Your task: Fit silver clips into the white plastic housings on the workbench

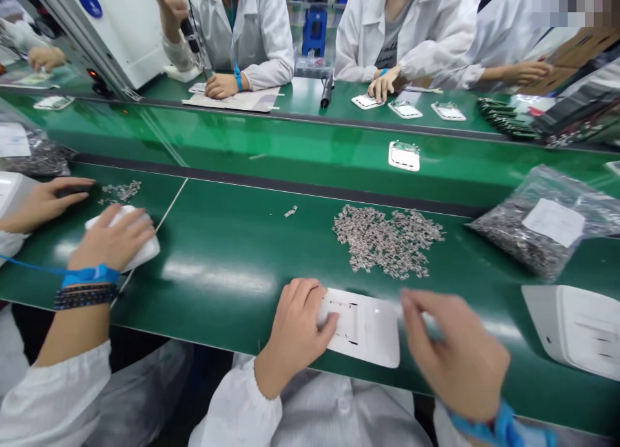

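A white plastic cover (375,327) with a recessed panel and small slots lies near the front edge of the green bench. My left hand (295,337) grips its left end, with the thumb on the recessed panel and the fingers over the far edge. Just right of the cover, my right hand (458,353) is raised, smeared by motion, thumb and forefinger pinched together. Whatever is between those fingertips, if anything, I cannot make out. Beyond the cover spreads a pile of small metal clips (387,240). One or two stray clips (291,211) lie to its left.
A clear bag of metal parts (537,221) and a white housing (581,327) stand at the right. At left, a co-worker's hand (113,237) rests on another white cover. Across the green conveyor (271,143), carrying a white cover (403,156), other people work.
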Demonstrator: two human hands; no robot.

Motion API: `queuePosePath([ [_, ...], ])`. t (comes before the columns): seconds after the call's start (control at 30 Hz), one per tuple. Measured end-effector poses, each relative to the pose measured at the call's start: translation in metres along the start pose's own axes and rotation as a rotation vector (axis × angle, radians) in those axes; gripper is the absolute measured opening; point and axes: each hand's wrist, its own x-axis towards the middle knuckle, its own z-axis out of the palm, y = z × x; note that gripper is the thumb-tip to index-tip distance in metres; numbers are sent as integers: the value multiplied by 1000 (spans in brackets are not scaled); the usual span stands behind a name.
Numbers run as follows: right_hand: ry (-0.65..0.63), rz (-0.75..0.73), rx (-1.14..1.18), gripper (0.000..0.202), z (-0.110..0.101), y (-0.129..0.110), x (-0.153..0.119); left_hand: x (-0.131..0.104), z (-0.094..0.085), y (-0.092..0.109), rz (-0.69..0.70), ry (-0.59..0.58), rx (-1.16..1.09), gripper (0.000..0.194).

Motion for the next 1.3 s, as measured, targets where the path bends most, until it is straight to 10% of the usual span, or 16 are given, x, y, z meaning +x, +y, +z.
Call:
queuePosePath([
  [0.17,-23,-47,-76,14,28,77,4,-2,-1,2,-15,-39,-19,30],
  [0.6,-126,-199,-34,27,52,108,-10,-3,0,2,-26,-37,-2,24],
  [1.03,-125,-294,256,21,5,45,33,-5,6,0,16,28,64,14],
  [1.3,-192,-440,395,13,20,5,43,-5,9,-3,-40,128,-16,17],
])
